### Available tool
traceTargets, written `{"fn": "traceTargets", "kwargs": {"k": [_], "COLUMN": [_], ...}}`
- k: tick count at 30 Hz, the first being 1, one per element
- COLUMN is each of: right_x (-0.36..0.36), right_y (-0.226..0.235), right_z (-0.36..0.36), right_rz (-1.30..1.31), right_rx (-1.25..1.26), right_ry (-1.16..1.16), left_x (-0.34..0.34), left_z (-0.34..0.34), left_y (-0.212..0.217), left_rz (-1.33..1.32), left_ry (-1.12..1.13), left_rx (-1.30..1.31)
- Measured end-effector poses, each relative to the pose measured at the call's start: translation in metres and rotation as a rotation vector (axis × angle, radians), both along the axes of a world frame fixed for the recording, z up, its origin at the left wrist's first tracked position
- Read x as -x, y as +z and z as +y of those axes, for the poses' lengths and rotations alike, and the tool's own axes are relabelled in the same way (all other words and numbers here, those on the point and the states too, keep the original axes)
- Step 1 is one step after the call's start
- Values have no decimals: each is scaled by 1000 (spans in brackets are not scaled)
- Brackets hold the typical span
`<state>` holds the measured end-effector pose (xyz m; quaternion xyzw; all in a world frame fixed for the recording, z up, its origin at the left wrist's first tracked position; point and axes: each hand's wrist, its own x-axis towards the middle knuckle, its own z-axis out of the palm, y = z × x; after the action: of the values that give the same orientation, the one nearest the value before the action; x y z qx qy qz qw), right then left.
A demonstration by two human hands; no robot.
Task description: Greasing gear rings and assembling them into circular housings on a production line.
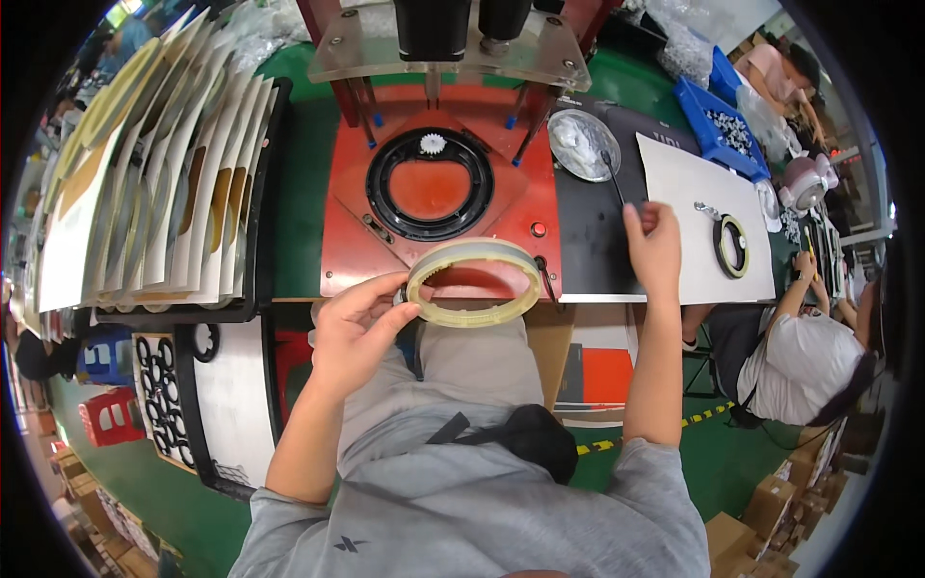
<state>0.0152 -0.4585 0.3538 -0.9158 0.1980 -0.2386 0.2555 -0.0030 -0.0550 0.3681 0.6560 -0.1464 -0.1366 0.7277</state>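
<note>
A pale yellow toothed ring [472,315] is pinched at its left side between the thumb and fingers of my left hand [358,332], tilted just in front of the red press base. My right hand [656,246] is closed round the near end of a thin dark stick [618,181]. The stick's far end rests in a clear round dish [609,166] of white paste [576,146]. On the red base [352,265], a black ring [378,188] lies flat with a small white gear [433,144] at its back edge.
The press head [432,29] hangs over the base. Cards with rings [173,193] stand in a black tray at left. At right, a white sheet [674,207] carries a black-and-yellow ring [731,246]; blue bins [718,130] lie beyond. Other people work at far right.
</note>
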Motion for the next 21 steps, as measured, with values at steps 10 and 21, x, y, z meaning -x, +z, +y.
{"fn": "traceTargets", "kwargs": {"k": [10,21], "right_x": [-32,-30], "right_y": [13,29], "right_z": [-2,-7], "right_rz": [-37,29], "right_rx": [-82,102], "right_ry": [-9,30], "left_x": [-5,-5], "left_z": [4,6], "left_y": [-8,-13], "left_rz": [21,28], "left_ry": [13,7], "left_rx": [22,46]}}
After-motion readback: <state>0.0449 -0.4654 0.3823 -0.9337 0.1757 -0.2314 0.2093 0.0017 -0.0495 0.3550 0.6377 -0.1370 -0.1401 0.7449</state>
